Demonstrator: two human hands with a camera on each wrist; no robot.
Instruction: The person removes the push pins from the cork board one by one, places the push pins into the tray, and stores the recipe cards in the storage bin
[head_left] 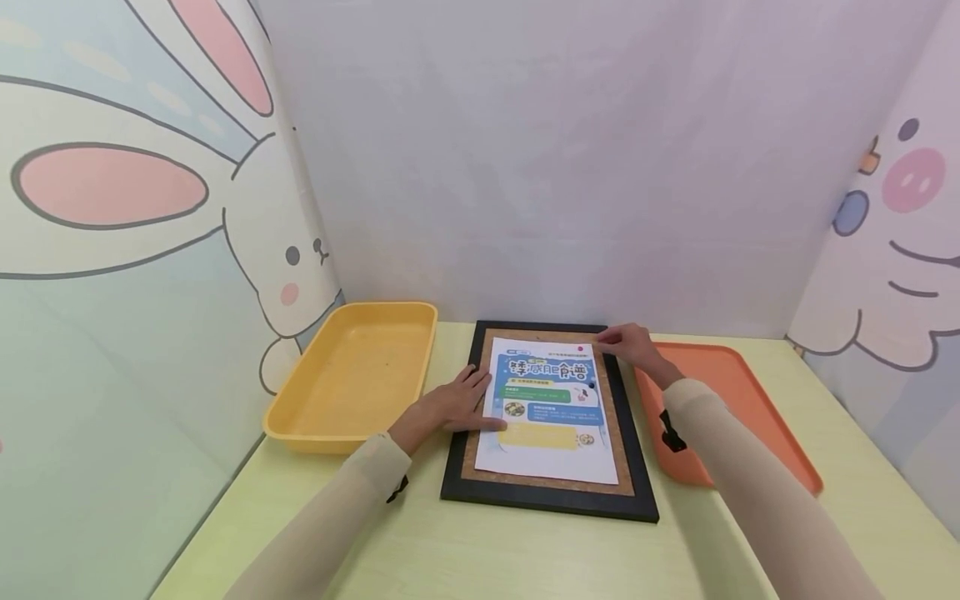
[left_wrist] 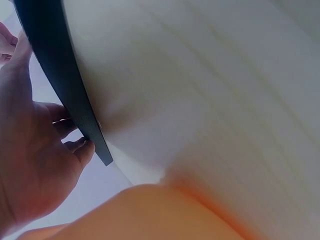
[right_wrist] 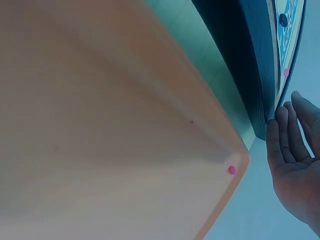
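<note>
A printed paper sheet (head_left: 547, 454) with blue, green and yellow panels lies on a cork board (head_left: 540, 335) in a black frame (head_left: 551, 503). Across the board's left side rests my left hand (head_left: 456, 403), fingers spread, its thumb touching the sheet's left part. My right hand (head_left: 628, 343) is at the frame's upper right corner, beside the sheet's top edge. In the right wrist view its fingers look fairly straight, with nothing visible in them. A pink pushpin (head_left: 581, 348) sits near the sheet's top right corner. Lower on the sheet's right side is a black pushpin (right_wrist: 283, 20).
A yellow tray (head_left: 352, 433) stands left of the board. To the right, an orange tray (head_left: 738, 392) is partly covered by the right arm; a pink pushpin (right_wrist: 232, 170) lies in its corner. Printed curtains (head_left: 562, 167) close off the back and sides of the table (head_left: 510, 554).
</note>
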